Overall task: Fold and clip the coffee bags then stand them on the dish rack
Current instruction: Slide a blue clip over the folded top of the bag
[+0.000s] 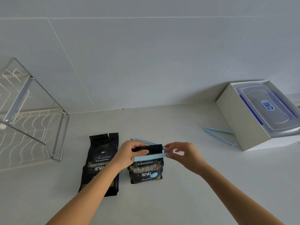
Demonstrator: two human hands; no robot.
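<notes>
Two black coffee bags lie flat on the white counter. The right bag [146, 170] has its top folded down, and a light blue sealing clip [150, 157] lies across the fold. My left hand [129, 153] holds the folded top and the clip's left end. My right hand [181, 151] pinches the clip's right end. The left bag [101, 153] lies unfolded with its torn top open, partly under my left forearm. A wire dish rack [32, 111] stands at the left.
A second light blue clip [218, 133] lies open on the counter to the right. Beside it sits a white box [243, 117] holding a clear plastic container with a blue rim [266, 108]. A tiled wall rises behind the counter.
</notes>
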